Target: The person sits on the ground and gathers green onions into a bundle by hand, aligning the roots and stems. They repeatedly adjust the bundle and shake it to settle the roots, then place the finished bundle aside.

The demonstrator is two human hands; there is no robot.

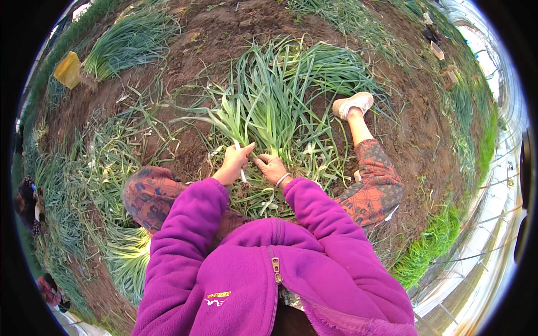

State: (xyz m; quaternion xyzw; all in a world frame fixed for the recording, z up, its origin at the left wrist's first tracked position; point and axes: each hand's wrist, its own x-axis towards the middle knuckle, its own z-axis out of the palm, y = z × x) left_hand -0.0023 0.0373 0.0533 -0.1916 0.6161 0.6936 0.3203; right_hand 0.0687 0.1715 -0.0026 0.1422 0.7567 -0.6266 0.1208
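My left hand [233, 161] is closed around the pale stems of a few leek-like plants [229, 117], whose green leaves fan out above it. A white stem end with roots hangs below its fingers. Close beside it, my right hand [269, 167], with a bracelet at the wrist, has its thumb and fingertips together near the stems; whether anything is pinched there I cannot tell. Just beyond both hands lies a large heap of the same green plants [273, 105]. Stripped leaves [265, 201] and roots are scattered on the soil between my legs.
Another bundle of green plants [126, 42] lies at the upper left beside a yellow sheet or bag [68, 70]. A paler bundle [126, 256] rests by my left leg. My shoe [355, 103] touches the heap's right side. Other people [28, 206] are at the far left edge.
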